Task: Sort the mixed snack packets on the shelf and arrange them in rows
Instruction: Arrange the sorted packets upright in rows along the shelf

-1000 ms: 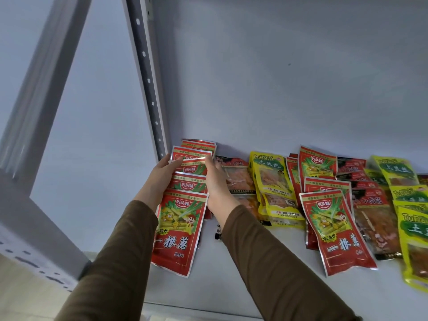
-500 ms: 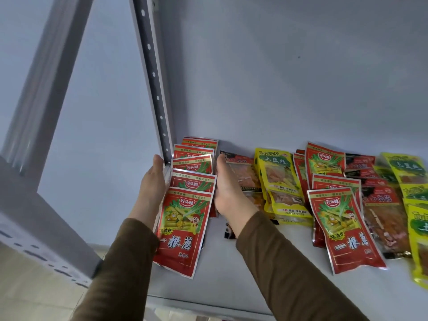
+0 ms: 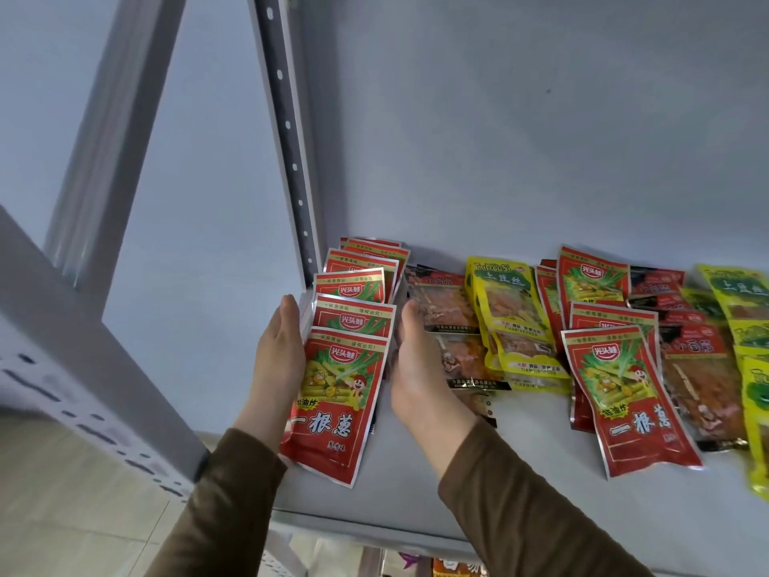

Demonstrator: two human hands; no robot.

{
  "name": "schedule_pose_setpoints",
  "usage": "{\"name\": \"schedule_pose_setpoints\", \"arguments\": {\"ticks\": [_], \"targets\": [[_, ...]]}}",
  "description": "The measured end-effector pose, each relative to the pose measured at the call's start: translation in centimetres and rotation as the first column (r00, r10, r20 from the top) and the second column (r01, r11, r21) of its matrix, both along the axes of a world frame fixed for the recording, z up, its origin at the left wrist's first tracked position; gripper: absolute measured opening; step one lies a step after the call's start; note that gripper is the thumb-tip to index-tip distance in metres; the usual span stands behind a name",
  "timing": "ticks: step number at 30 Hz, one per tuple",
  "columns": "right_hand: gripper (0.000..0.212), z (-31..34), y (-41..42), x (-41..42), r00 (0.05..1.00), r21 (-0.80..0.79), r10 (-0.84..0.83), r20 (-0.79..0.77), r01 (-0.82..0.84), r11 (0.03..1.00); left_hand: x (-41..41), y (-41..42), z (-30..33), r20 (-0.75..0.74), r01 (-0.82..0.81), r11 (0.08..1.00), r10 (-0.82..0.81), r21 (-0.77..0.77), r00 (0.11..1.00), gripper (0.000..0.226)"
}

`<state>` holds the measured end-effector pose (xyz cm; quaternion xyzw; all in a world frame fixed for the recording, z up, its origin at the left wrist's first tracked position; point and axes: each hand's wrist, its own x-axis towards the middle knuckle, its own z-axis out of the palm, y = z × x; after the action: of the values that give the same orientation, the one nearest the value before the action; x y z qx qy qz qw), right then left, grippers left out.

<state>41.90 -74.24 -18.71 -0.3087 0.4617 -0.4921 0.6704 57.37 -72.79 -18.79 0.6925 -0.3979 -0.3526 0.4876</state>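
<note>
Nearest, two brown sleeves (image 3: 233,505) reach onto the grey shelf (image 3: 416,493). Left hand (image 3: 279,360), fingers straight and pressed together, lies flat against the left edge of a row of red packets (image 3: 333,393); right hand (image 3: 418,368), fingers likewise together, presses the row's right edge. Row overlaps front to back, ending by the perforated upright (image 3: 291,160). Right of it: dark packets (image 3: 447,304), yellow packets (image 3: 509,318), more red packets (image 3: 624,393), mixed, reaching the back wall (image 3: 541,139).

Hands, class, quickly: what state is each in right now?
Left hand: open, flat against the red packets.
Right hand: open, flat against their other side.
</note>
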Motion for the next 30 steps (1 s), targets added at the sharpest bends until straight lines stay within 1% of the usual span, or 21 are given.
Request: {"name": "schedule_pose_setpoints", "arguments": {"ticks": [1,3,4,6,8,10,12,15,16,18,20,21,23,27,30], "targets": [[0.057,-0.4,0.7,-0.1,1.0,-0.01,0.005,-0.005,-0.005,1.0,0.1,0.4,-0.2,0.017,0.016,1.0,-0.017,0.02,1.0,0.071],[0.056,-0.9,2.0,0.3,0.999,-0.026,0.026,-0.031,-0.027,0.999,-0.1,1.3,-0.2,-0.047,0.065,0.995,-0.061,0.081,0.997,0.071],[0.057,-0.8,2.4,0.7,0.999,-0.029,0.032,-0.04,-0.033,0.999,-0.3,1.7,0.0,-0.097,0.086,0.991,-0.077,0.102,0.992,0.066],[0.06,-0.7,3.0,1.8,0.999,-0.023,0.035,-0.018,-0.035,0.999,-0.7,2.2,0.2,-0.126,0.116,0.988,-0.103,0.105,0.987,0.057],[0.06,-0.4,3.3,2.4,1.0,-0.039,0.023,-0.016,-0.024,0.999,-0.8,2.4,0.2,-0.134,0.125,0.987,-0.111,0.1,0.985,0.059],[0.058,-0.4,3.2,2.6,0.999,-0.062,0.011,-0.043,-0.013,0.998,-0.6,2.5,-0.1,-0.159,0.124,0.984,-0.104,0.126,0.982,0.066],[0.057,-0.4,2.8,2.4,0.995,-0.079,-0.016,-0.094,0.008,0.997,-0.3,2.2,-0.1,-0.142,0.144,0.982,-0.126,0.121,0.982,0.065],[0.056,0.5,0.8,1.7,0.995,-0.068,-0.045,-0.09,0.039,0.997,-0.3,0.7,0.8,-0.032,0.111,0.994,-0.111,0.022,0.993,0.042],[0.056,1.0,-0.1,1.4,0.996,-0.058,-0.049,-0.076,0.044,0.997,-0.3,-0.2,1.3,-0.014,0.096,0.995,-0.096,0.001,0.995,0.039],[0.056,1.9,-1.9,1.2,0.997,-0.028,-0.061,-0.043,0.06,0.998,-0.4,-2.3,2.3,-0.047,0.083,0.997,-0.083,0.007,0.995,0.044],[0.058,2.5,-3.6,1.2,0.997,-0.001,-0.074,-0.033,0.074,0.997,-0.3,-4.3,2.9,-0.081,0.067,0.996,-0.063,0.052,0.995,0.062],[0.06,2.6,-4.3,1.3,0.997,0.013,-0.073,-0.037,0.074,0.997,-0.2,-5.1,3.1,-0.103,0.074,0.994,-0.066,0.078,0.993,0.067],[0.064,2.7,-5.4,1.3,0.998,0.051,-0.051,-0.047,0.053,0.997,-0.1,-5.9,3.1,-0.169,0.141,0.984,-0.121,0.111,0.978,0.076],[0.069,2.7,-6.9,1.3,0.998,0.114,-0.02,-0.064,0.027,0.993,-0.4,-6.4,2.8,-0.237,0.221,0.967,-0.187,0.126,0.953,0.074],[0.071,2.7,-7.5,1.3,0.996,0.125,-0.007,-0.084,0.018,0.992,-0.4,-6.6,2.7,-0.221,0.226,0.965,-0.193,0.132,0.956,0.07]]}}
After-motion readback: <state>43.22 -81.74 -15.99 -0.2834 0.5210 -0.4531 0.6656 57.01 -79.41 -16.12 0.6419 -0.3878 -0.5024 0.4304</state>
